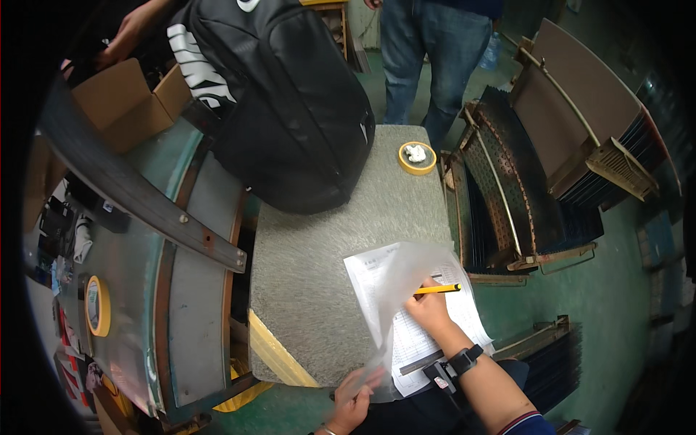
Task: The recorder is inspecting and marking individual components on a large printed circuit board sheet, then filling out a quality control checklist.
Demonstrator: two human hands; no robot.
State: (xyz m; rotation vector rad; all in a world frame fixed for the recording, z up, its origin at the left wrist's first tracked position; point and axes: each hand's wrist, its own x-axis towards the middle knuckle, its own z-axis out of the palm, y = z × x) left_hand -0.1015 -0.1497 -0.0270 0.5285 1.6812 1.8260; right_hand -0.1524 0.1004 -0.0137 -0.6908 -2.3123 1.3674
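My right hand point(430, 313) is closed around a yellow pen point(438, 288) with a black end, its writing end hidden by my fingers. It rests on printed sheets of paper point(428, 344) that lie at the near right of a grey worktop. A cloudy, see-through plastic sheet point(395, 286) is folded back over the left part of the papers. At the worktop's near edge, my left hand point(353, 406) pinches the lower end of that plastic sheet. A dark clip bar point(419, 362) crosses the bottom of the papers. On my right wrist sits a black band point(464, 360).
A black backpack point(290, 109) stands at the far left of the worktop point(312, 268). Beyond the papers lies a yellow tape roll point(417, 158) with something white inside. Metal racks point(500, 181) stand right; a bench with an open cardboard box point(123, 101) stands left. Another person's legs point(435, 65) are behind.
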